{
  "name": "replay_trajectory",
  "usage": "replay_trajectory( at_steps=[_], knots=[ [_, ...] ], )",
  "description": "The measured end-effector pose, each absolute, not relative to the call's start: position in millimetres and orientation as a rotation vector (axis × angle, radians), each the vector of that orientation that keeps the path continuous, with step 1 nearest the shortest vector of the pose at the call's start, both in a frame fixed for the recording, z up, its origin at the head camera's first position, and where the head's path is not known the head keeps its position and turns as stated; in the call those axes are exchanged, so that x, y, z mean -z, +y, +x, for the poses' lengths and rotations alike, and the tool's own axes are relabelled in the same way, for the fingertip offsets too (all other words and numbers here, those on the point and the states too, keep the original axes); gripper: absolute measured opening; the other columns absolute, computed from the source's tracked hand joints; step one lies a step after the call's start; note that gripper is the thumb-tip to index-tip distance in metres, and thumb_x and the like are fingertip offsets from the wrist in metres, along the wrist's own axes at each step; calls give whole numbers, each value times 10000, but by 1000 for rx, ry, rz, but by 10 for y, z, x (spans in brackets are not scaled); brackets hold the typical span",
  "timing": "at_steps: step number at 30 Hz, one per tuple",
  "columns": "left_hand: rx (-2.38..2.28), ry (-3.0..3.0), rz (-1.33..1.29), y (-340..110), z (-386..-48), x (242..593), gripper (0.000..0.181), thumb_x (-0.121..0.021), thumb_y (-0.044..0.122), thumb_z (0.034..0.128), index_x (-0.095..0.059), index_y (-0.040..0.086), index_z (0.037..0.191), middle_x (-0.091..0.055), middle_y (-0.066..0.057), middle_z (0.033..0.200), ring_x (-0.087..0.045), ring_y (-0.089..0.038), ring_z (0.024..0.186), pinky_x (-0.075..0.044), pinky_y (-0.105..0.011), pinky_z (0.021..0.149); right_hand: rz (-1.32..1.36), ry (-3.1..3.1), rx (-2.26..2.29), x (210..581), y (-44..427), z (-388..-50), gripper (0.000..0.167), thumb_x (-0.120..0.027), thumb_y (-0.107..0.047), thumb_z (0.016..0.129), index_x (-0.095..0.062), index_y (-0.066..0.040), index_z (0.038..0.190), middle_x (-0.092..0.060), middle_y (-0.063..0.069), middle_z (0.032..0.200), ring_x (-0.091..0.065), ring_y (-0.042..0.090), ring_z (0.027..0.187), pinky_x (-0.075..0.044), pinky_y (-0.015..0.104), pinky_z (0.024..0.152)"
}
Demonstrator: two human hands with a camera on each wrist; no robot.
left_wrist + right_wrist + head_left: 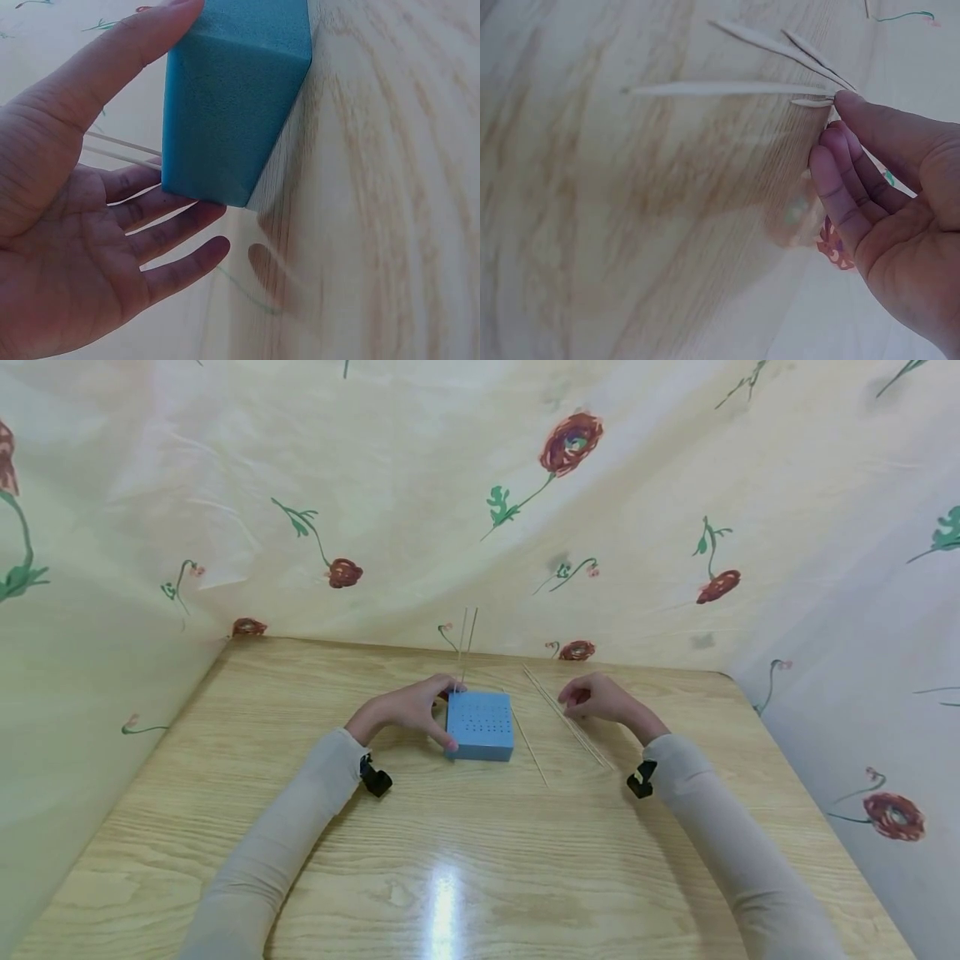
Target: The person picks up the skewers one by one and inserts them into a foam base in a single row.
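A blue foam block (484, 752) with rows of small holes in its top sits on the table. My left hand (408, 706) grips its left side, thumb at the near corner and fingers behind, as the left wrist view also shows. Two thin wooden sticks (469, 645) rise upright at the block's far left corner; their lower ends are hidden by the fingers. To the right, my right hand (596, 697) pinches the end of a thin stick (727, 88) between thumb and index finger, low over the table. More sticks (757, 37) lie close beside it.
One loose stick (531, 748) lies on the wooden table (360, 877) between the block and my right hand. A flower-printed cloth (420, 510) hangs behind the table and along both sides.
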State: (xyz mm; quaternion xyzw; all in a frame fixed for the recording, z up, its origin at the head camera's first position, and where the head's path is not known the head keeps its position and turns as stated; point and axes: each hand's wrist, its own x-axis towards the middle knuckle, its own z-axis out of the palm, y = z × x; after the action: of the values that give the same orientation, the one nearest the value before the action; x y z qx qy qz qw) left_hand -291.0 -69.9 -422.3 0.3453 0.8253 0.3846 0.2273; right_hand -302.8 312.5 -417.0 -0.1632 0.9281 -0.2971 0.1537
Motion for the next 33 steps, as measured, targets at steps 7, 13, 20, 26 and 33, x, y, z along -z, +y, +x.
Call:
replay_trajectory(
  at_steps=[7,13,20,26,33],
  knots=[
    [-1045,2289,935,-700,-2907,4238,1015,-935,316,737,-355,48,1526,-387,-138,1538,-387,-313,1436,-324,-497,1207,-443,2660,862,4179,3121,-3036,146,-700,-10,932,-723,26,1071,-699,135,901,-609,168,777,-522,254,674],
    [-1038,2296,930,-705,-2898,4225,1020,-935,320,738,-353,51,1531,-392,-132,1531,-398,-308,1422,-334,-493,1202,-446,2648,859,4175,3131,-3057,153,-683,12,936,-716,48,1081,-699,162,899,-611,181,774,-528,277,677],
    [-1032,2302,927,-700,-2907,4222,1032,-937,310,736,-342,49,1538,-385,-135,1540,-391,-306,1430,-324,-485,1210,-435,2659,826,4162,3138,-3088,167,-659,42,925,-710,55,1083,-689,150,879,-577,143,737,-502,253,655],
    [-1053,2283,909,-704,-2908,4211,1008,-936,297,739,-354,56,1525,-399,-123,1517,-411,-309,1411,-349,-478,1193,-423,2665,804,4135,3147,-3115,178,-630,42,916,-709,54,1075,-659,123,816,-560,154,675,-494,291,617],
    [-1059,2272,904,-702,-2903,4206,993,-934,283,742,-359,51,1518,-411,-127,1502,-419,-315,1401,-352,-479,1190,-445,2706,856,4189,3067,-3185,145,-691,-2,902,-721,59,1030,-698,125,813,-588,137,650,-499,259,597]
  ],
)
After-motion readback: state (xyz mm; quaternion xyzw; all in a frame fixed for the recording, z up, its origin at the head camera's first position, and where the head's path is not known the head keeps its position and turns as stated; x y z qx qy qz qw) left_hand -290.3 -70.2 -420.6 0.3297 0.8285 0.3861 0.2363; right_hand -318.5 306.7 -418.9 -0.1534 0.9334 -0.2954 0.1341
